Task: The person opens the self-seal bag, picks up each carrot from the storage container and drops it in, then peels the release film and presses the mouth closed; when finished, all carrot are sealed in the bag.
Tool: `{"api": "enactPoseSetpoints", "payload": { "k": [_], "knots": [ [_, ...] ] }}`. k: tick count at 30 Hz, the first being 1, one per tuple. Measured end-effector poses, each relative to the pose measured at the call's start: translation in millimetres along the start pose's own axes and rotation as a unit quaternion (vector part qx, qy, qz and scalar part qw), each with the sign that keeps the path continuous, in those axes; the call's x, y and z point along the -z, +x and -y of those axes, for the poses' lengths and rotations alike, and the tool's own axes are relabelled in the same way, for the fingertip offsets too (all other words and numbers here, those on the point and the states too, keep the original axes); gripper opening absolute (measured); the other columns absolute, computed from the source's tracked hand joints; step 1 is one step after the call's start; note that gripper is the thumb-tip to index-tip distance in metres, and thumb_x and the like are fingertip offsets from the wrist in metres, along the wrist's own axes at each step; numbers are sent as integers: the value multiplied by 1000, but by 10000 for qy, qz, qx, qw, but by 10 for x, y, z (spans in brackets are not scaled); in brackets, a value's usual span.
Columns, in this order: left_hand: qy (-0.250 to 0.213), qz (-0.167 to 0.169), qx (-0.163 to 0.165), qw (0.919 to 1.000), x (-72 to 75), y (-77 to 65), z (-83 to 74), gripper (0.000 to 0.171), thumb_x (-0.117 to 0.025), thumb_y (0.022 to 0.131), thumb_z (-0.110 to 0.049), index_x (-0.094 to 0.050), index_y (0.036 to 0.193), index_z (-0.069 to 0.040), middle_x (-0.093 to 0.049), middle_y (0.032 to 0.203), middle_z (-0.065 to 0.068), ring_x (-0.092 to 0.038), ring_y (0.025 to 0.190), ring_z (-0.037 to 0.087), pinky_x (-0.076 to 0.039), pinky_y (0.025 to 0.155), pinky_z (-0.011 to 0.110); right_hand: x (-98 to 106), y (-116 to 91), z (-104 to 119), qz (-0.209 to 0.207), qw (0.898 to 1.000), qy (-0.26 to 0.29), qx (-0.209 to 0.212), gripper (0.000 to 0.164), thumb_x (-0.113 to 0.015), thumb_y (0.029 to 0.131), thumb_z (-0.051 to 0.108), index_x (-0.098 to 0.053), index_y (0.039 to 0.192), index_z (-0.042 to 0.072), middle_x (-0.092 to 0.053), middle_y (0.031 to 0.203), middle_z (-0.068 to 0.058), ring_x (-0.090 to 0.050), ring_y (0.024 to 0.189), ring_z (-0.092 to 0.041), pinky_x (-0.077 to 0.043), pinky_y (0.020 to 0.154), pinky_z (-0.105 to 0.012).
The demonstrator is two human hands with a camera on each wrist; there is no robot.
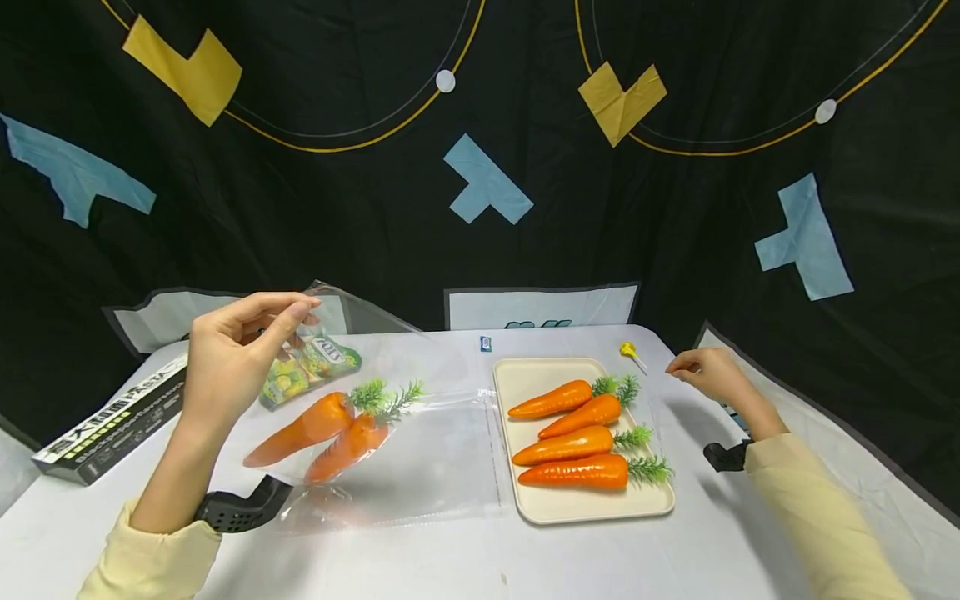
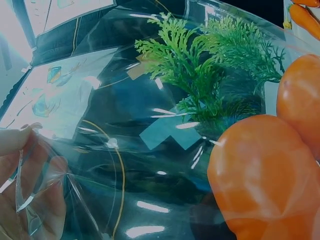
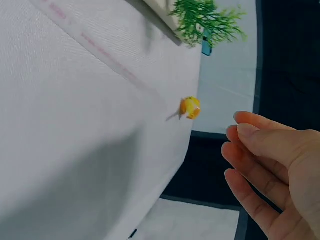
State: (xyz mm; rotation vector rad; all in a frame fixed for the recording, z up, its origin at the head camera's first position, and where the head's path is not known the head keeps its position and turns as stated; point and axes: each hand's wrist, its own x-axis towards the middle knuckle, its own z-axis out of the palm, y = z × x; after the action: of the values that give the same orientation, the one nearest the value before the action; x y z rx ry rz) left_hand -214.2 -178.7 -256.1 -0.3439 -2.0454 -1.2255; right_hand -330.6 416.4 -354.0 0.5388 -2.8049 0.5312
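Note:
My left hand (image 1: 243, 354) pinches the edge of a clear plastic bag (image 1: 450, 475) between thumb and fingertips, holding it raised at the left. Inside the bag are two orange carrots (image 1: 303, 429) with green leafy tops; in the left wrist view the nearer carrot (image 2: 265, 175) fills the lower right. Several more carrots (image 1: 573, 472) lie side by side on a cream tray (image 1: 592, 511), right of the bag. Beyond the tray's right side, my right hand (image 1: 712, 377) hovers with fingers loosely bent and nothing between them, near a yellow lollipop (image 3: 190, 107).
Behind the bag lies a green and yellow packet (image 1: 300, 367). A long black box (image 1: 120, 425) with pasta lettering sits at the table's left. A small blue-and-white sachet (image 1: 486, 343) is at the back edge. Black cloth (image 1: 375, 208) hangs behind the white table (image 1: 420, 567).

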Motion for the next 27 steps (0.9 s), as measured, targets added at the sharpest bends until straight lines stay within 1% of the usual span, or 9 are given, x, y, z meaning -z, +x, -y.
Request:
{"api": "enactPoseSetpoints", "payload": {
  "k": [2,5,10,11,15,17,19,22,27],
  "knots": [
    [-5,18,5,10000,-3,-3,0,21,-68,91,-17,-73,110,-8,-71,90,-11,-57,69,11,-43,54,15,-33,26,16,65,9999,86,-8,12,-65,87,-2,-74,93,2,-72,85,-9,-64,73,-22,-51,61,-32],
    [-1,52,8,10000,-13,-9,-8,21,-68,91,-18,-73,109,-9,-72,92,-5,-58,69,10,-43,54,15,-77,55,31,-7,9999,121,25,13,-65,86,-4,-74,94,0,-72,85,-9,-65,71,-20,-52,61,-31],
    [91,47,-71,9999,-30,-4,-24,20,-69,90,-17,-74,108,-10,-70,90,-15,-55,70,12,-41,52,15,-93,103,127,-199,9995,51,227,13,-66,86,-2,-74,95,1,-71,85,-8,-65,75,-24,-54,66,-38],
    [112,48,-93,9999,-34,2,-31,20,-70,90,-17,-74,108,-10,-70,90,-16,-55,70,13,-40,52,16,-88,115,156,-244,9993,41,293,13,-66,86,-2,-74,95,2,-71,85,-9,-65,75,-25,-54,67,-38],
    [177,63,-172,9997,-53,28,-70,18,-71,89,-18,-75,106,-11,-69,87,-15,-56,69,12,-40,52,16,-58,142,299,-514,9974,44,512,13,-66,86,-2,-75,95,3,-72,88,-10,-65,74,-23,-54,64,-34],
    [196,69,-198,9996,-66,42,-92,18,-72,89,-19,-75,105,-12,-69,86,-13,-57,67,11,-42,53,15,-40,140,394,-666,9961,75,569,12,-67,86,-1,-75,95,2,-72,89,-10,-65,73,-23,-54,63,-32],
    [179,71,-231,9995,-79,54,-108,18,-72,88,-19,-75,105,-12,-68,84,-15,-58,67,9,-44,53,15,-29,131,492,-808,9947,142,613,11,-68,87,-1,-75,95,2,-71,89,-11,-65,73,-23,-54,64,-31],
    [119,92,-268,9995,-108,70,-130,18,-72,88,-19,-75,105,-12,-69,84,-14,-59,65,9,-46,53,16,-30,114,630,-1011,9919,255,724,11,-68,87,-1,-74,96,1,-71,89,-10,-65,74,-23,-55,64,-30],
    [-45,192,-305,9993,-173,78,-163,17,-71,89,-19,-75,105,-13,-71,87,-7,-60,62,8,-49,53,17,-78,108,863,-1312,9855,404,995,14,-68,87,-2,-74,99,2,-72,92,-7,-66,75,-20,-56,65,-29]
  ]
}}
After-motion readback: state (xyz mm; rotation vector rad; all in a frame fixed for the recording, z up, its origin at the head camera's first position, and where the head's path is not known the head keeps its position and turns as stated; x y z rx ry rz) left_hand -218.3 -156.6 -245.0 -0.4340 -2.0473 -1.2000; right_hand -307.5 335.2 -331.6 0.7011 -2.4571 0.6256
